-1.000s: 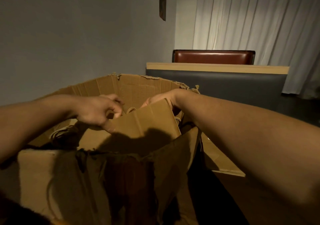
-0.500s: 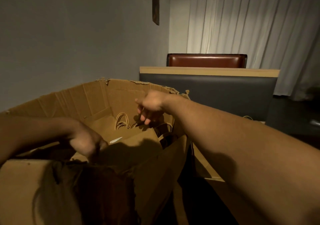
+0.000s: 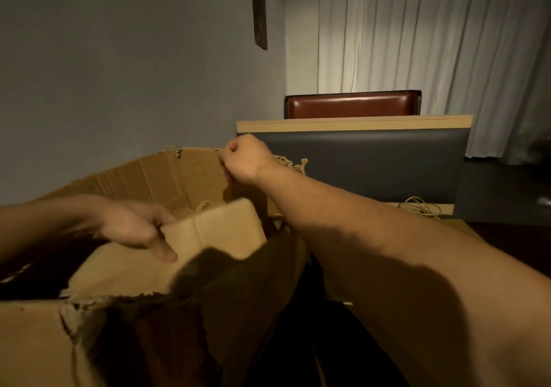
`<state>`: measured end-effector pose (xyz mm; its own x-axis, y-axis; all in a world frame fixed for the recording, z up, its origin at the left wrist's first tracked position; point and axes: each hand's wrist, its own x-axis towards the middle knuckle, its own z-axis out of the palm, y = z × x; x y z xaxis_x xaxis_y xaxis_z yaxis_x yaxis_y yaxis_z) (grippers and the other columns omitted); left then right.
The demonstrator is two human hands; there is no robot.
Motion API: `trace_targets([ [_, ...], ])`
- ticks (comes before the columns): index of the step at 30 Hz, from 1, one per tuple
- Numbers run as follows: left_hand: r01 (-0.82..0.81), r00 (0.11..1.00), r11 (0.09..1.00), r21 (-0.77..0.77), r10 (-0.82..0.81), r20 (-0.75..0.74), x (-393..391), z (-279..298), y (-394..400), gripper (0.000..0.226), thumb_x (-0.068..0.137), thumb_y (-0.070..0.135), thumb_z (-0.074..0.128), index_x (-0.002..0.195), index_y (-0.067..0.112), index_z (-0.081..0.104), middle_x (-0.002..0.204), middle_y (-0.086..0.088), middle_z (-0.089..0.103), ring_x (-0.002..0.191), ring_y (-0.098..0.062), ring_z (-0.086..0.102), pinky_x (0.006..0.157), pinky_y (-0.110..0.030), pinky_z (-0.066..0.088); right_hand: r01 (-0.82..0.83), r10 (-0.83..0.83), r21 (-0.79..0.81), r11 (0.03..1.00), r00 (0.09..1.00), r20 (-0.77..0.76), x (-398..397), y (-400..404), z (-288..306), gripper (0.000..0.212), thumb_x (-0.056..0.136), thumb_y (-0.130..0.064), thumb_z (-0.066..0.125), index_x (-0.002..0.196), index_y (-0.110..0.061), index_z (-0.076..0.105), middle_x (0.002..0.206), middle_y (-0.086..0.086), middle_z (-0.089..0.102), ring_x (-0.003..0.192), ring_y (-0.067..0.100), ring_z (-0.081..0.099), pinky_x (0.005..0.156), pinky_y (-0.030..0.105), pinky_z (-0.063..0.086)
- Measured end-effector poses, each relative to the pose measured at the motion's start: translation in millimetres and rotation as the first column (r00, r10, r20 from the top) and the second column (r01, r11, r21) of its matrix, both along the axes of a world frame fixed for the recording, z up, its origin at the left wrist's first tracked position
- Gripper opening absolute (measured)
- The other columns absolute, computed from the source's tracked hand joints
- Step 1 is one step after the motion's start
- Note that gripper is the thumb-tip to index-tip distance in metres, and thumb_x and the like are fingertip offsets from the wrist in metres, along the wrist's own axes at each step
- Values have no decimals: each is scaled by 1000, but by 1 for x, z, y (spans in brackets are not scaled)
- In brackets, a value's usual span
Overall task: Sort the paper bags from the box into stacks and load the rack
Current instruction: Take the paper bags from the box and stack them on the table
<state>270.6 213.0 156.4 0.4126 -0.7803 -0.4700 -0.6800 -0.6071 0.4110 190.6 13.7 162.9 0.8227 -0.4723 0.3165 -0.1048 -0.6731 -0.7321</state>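
A big torn cardboard box (image 3: 143, 175) fills the lower left of the head view. Inside it a folded brown paper bag (image 3: 220, 231) stands tilted up, and my left hand (image 3: 134, 228) grips its left edge with the fingers over its face. My right hand (image 3: 244, 160) hovers over the box's far rim with its fingers curled into a fist, and nothing shows in it. A twine bag handle (image 3: 204, 206) peeks out behind the held bag. Shadow hides the rest of the box's contents.
To the right of the box, twine handles of more bags (image 3: 420, 207) lie on a surface below a dark padded seat back (image 3: 372, 163). Behind that stand a red-brown chair (image 3: 351, 104) and a white curtain (image 3: 432, 43). A grey wall lies to the left.
My right hand rose from the handles inside the box to above the far rim and closed into a fist. My left hand lifted the bag's left edge higher.
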Motion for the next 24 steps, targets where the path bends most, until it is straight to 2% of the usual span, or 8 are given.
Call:
trace_targets([
  [2, -40, 994, 976, -212, 61, 92, -6, 26, 7, 71, 45, 65, 85, 100, 23, 73, 95, 5, 77, 90, -11, 72, 80, -27, 54, 51, -37, -58, 997, 975, 220, -18, 5, 15, 25, 97, -18, 49, 88, -13, 72, 84, 4, 72, 82, 23, 67, 79, 37, 56],
  [5, -242, 927, 764, -597, 364, 89, -16, 74, 23, 51, 60, 49, 87, 98, 19, 72, 102, -3, 74, 95, -25, 69, 89, -36, 51, 96, -56, -62, 993, 884, 465, -64, 7, 34, 17, 98, -18, 52, 106, -16, 67, 99, -3, 68, 94, 13, 62, 85, 29, 52],
  [9, -304, 939, 410, -860, 284, -196, -60, 128, 23, 76, 47, 42, 93, 111, 12, 69, 116, -10, 67, 113, -31, 59, 101, -44, 40, -190, 106, 232, 954, 937, 332, -123, 16, 57, 49, 100, -43, 50, 142, -19, 40, 113, 2, 62, 102, 14, 62, 88, 34, 54],
  [10, -301, 945, 364, -881, 235, -226, -79, 137, 15, 61, 58, 39, 89, 110, 13, 70, 114, -8, 71, 113, -29, 62, 101, -43, 45, -270, 183, 275, 923, 935, 304, -132, 21, 63, 54, 99, -46, 50, 144, -19, 36, 117, 3, 62, 105, 16, 63, 87, 34, 56],
  [12, -267, 962, 315, -911, 137, -235, -129, 150, -1, 19, 84, 23, 73, 101, 15, 69, 97, -2, 76, 91, -18, 73, 73, -30, 60, -369, 238, 288, 884, 884, 403, -164, 31, 79, 52, 95, -39, 61, 138, -17, 40, 120, 3, 63, 107, 17, 65, 89, 35, 57],
  [14, -246, 969, 284, -927, 41, -244, -169, 144, -21, 9, 89, 16, 68, 97, 14, 69, 87, -2, 77, 74, -14, 75, 55, -24, 57, -354, 144, 302, 885, 826, 545, -198, 32, 85, 39, 89, -25, 71, 123, -19, 52, 117, 4, 67, 106, 19, 68, 89, 38, 58],
  [16, -299, 948, 269, -916, -23, -316, -194, 121, -45, 14, 90, 16, 68, 102, 10, 70, 86, -3, 77, 74, -15, 74, 58, -25, 57, -307, 51, 364, 879, 821, 568, -231, 21, 72, 36, 87, -18, 73, 120, -16, 59, 112, 5, 71, 101, 19, 71, 86, 36, 59],
  [24, -600, 682, 496, -628, -94, -726, -265, -83, -135, 36, 92, 34, 62, 126, 21, 61, 118, -4, 72, 106, -20, 69, 85, -36, 56, 17, -245, 735, 678, 948, 205, -335, -71, -78, 22, 92, -22, 67, 111, -9, 70, 102, 7, 77, 93, 21, 74, 78, 32, 60],
])
